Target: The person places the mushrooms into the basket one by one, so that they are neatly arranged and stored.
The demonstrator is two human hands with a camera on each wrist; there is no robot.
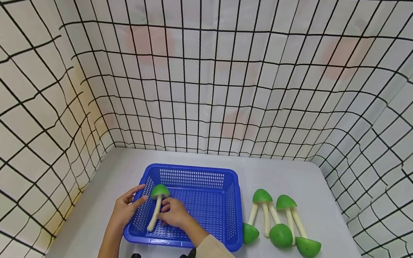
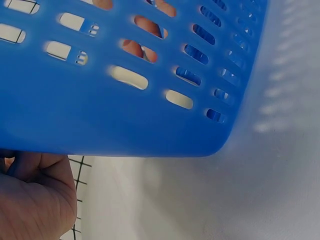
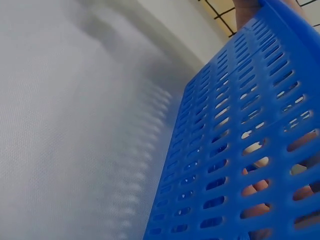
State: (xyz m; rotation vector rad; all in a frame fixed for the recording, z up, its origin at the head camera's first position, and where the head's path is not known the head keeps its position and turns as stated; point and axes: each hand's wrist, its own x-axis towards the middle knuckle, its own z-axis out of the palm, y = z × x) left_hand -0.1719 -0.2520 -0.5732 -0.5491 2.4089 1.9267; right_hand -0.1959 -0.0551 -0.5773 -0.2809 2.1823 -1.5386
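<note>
A blue slotted basket (image 1: pixel 195 170) stands on the white table. Inside it, along the left wall, lies a toy mushroom (image 1: pixel 160 191) with a green cap and a cream stem. My right hand (image 1: pixel 165 214) is inside the basket and grips that stem near its middle. My left hand (image 1: pixel 142 194) holds the basket's left rim, thumb and forefinger close to the cap. The left wrist view shows the basket's outer wall (image 2: pixel 125 115) with the left hand (image 2: pixel 35 200) below it. In the right wrist view the basket wall (image 3: pixel 235 125) fills the right side, with fingers (image 3: pixel 255 187) showing through the slots.
Several more green-capped mushrooms (image 1: pixel 280 235) lie in a row on the table to the right of the basket. A checked cloth wall (image 1: pixel 211 83) closes in the table (image 1: pixel 188 158) at the back and on both sides.
</note>
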